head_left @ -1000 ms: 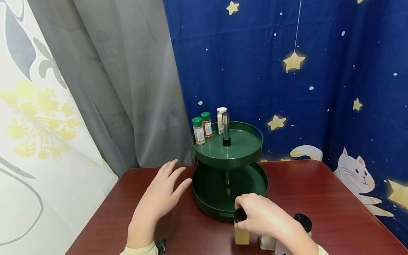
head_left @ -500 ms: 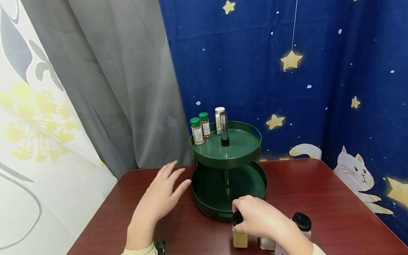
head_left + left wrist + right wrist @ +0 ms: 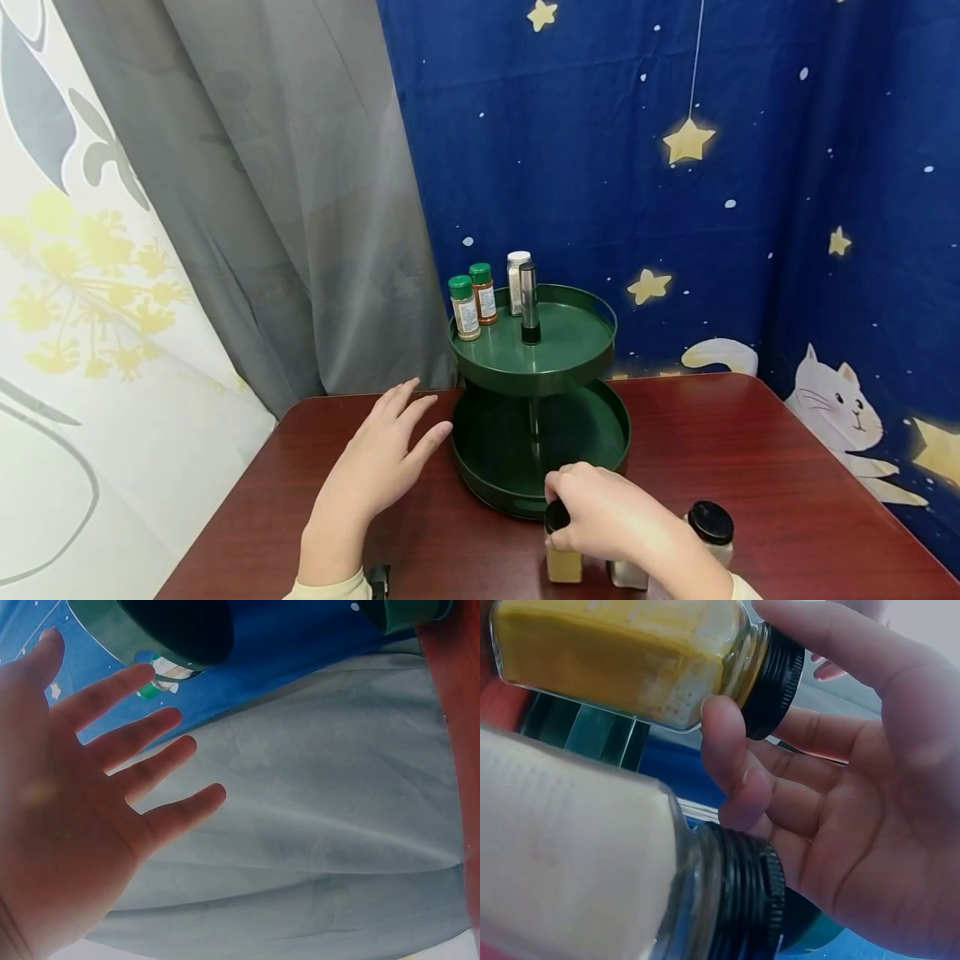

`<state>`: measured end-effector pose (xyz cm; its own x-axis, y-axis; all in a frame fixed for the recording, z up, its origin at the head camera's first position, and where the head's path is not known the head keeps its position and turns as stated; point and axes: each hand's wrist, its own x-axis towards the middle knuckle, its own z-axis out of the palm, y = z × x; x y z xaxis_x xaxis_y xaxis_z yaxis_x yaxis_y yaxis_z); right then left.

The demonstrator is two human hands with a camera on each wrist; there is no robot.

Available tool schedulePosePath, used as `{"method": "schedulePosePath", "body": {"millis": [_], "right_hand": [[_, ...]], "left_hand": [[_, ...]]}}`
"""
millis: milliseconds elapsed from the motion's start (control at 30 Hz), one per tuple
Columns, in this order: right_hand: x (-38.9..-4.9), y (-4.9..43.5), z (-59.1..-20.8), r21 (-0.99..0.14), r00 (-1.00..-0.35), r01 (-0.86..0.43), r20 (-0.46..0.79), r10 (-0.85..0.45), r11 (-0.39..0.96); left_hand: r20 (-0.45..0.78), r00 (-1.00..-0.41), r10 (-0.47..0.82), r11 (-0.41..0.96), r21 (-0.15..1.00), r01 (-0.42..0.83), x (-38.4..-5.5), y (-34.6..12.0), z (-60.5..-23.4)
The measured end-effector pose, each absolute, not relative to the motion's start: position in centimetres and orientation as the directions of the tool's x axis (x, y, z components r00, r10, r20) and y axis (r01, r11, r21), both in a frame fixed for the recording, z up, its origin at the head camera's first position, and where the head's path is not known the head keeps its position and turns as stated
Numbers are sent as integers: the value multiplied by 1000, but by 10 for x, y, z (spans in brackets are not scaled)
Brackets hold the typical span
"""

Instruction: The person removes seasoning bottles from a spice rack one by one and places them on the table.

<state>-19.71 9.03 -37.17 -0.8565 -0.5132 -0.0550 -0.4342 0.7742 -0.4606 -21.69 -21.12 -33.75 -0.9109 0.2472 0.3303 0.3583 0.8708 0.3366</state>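
Note:
In the head view my right hand (image 3: pixel 607 512) grips the black lid of a square glass jar (image 3: pixel 564 567) from above. Yellow powder fills that jar (image 3: pixel 607 660), and thumb and fingers show around its lid in the right wrist view. Close beside it is a jar of pale powder (image 3: pixel 570 840), also black-lidded and partly covered by the hand in the head view. My left hand (image 3: pixel 375 454) is spread, holding nothing, with the thumb near the left side of a green two-tier round rack (image 3: pixel 534 383). The left wrist view shows its palm and splayed fingers (image 3: pixel 180 810).
Two green-capped spice bottles (image 3: pixel 467 318) and a white-capped bottle (image 3: pixel 516 287) stand on the upper tier, around a metal post (image 3: pixel 529 304). Another black-lidded jar (image 3: pixel 711 525) sits right of my right forearm. Curtains hang behind the red-brown table (image 3: pixel 697 433).
My right hand and the yellow jar have shifted slightly toward me and to the left. The left hand stays in place; the head view has moved a little.

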Motion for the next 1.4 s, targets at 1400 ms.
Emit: {"method": "schedulePosePath", "body": {"millis": [1400], "right_hand": [[-197,88,-375,-494,-853,-405,-98,-512,769]], "left_hand": [[292,-925,245,875,345,341,-221,-210,-343]]}}
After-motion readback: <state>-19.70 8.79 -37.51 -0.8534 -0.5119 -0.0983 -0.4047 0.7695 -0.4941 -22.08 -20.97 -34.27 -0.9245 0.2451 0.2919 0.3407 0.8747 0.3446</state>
